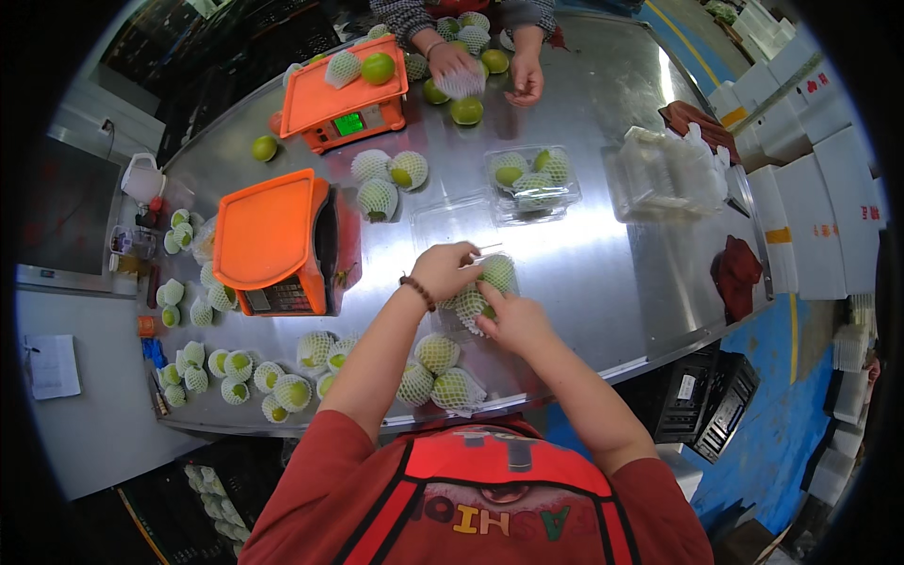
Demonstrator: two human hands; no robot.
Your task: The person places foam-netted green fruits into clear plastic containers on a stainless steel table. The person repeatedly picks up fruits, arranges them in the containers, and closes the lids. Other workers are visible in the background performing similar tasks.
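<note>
Before me, a clear plastic clamshell box [510, 263] holds several round green fruits in white foam nets. My right hand [521, 322] has its thumb and forefinger around the lower netted fruit [469, 305] in it. Beside the upper netted fruit [498, 271], my left hand [443, 271] curls its fingers near the box; whether it grips anything is unclear. Behind them the clear lid [452, 215] lies tipped back. Another clamshell [533, 180] with 3 netted fruits stands farther away. A trio of netted fruits [438, 353] lies near the front edge, below my hands.
Two orange scales [265, 233] [346, 92] stand on the steel table [586, 296]. Netted fruits [293, 392] cover its left side. Clear boxes [664, 173] and a dark red cloth [736, 277] lie right. Opposite, another person's hands [455, 63] handle a foam net among green fruits.
</note>
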